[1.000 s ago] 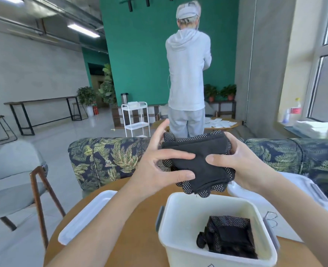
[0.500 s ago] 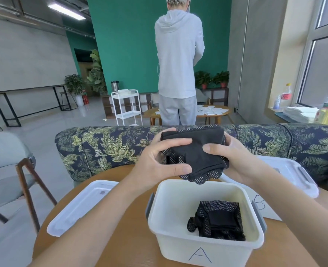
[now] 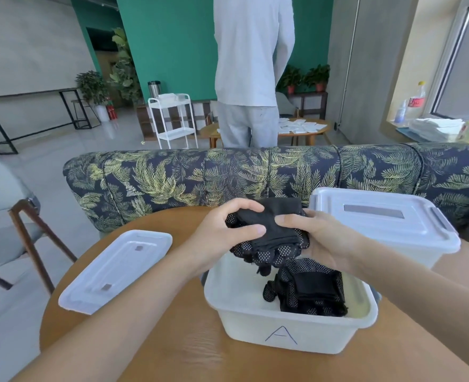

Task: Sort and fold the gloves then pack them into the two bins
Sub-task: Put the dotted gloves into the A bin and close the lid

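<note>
Both hands grip a folded bundle of black dotted gloves (image 3: 269, 238) just above the far rim of the open bin marked A (image 3: 283, 326): the left hand (image 3: 222, 238) curls over its left end with fingers on top, and the right hand (image 3: 318, 238) clasps its right end, thumb pressed across the top. Inside that bin, toward its right side, lies another folded black glove bundle (image 3: 307, 290). A loose lid (image 3: 115, 271) rests on the round wooden table (image 3: 172, 340) left of the bin, and a lidded second bin (image 3: 387, 224) stands behind it to the right.

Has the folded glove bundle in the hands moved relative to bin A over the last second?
Yes. The glove bundle has dropped toward the open bin A; its lower edge now overlaps the back rim.
</note>
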{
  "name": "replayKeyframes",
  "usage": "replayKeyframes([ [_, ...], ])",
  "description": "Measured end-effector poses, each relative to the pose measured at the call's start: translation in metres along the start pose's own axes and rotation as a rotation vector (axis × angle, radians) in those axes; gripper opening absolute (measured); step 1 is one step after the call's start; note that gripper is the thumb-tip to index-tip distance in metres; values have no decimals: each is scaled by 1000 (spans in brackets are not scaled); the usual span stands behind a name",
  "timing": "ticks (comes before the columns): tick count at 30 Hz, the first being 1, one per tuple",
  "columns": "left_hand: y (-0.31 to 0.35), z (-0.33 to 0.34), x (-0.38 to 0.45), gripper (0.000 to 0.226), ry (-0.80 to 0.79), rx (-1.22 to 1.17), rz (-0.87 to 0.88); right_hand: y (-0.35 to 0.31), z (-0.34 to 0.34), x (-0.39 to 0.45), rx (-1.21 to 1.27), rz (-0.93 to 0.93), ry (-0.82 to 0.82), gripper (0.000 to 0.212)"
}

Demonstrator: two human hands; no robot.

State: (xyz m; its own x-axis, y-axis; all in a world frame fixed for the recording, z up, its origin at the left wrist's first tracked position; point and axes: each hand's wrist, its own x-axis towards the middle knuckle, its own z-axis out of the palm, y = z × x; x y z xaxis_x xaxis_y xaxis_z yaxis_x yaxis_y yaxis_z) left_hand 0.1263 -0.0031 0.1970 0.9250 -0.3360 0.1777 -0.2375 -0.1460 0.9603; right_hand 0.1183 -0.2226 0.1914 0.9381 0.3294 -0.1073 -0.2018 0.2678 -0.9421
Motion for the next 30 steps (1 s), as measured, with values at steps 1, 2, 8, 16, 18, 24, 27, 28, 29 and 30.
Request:
replayKeyframes([
  [1,-2,-3,1,41,-29,-12,-87,6,-1,1,1,49,-13,36],
  [2,-2,-4,1,40,-59,-13,-173,13,-2,3,3,94,-23,36],
  [8,-15,6,2,31,-152,228,-410,46,-10,9,10,301,-38,30],
  [16,-46,26,4,31,-146,457,-499,77,-23,18,-74,342,40,27],
  [18,-52,26,4,32,-144,470,-519,83,-26,21,-135,342,53,33],
  [24,-53,30,5,34,-176,672,-580,89,-27,28,-681,319,147,74],
  [27,-60,31,5,35,-212,726,-592,86,-20,25,-1089,263,124,57],
  [28,-61,32,5,35,-222,741,-594,84,-17,22,-1164,212,132,52],
  [29,-61,33,5,35,-230,755,-597,84,-14,20,-1220,167,145,49],
  [30,-61,34,5,34,-237,774,-594,84,-12,19,-1267,138,155,49],
])
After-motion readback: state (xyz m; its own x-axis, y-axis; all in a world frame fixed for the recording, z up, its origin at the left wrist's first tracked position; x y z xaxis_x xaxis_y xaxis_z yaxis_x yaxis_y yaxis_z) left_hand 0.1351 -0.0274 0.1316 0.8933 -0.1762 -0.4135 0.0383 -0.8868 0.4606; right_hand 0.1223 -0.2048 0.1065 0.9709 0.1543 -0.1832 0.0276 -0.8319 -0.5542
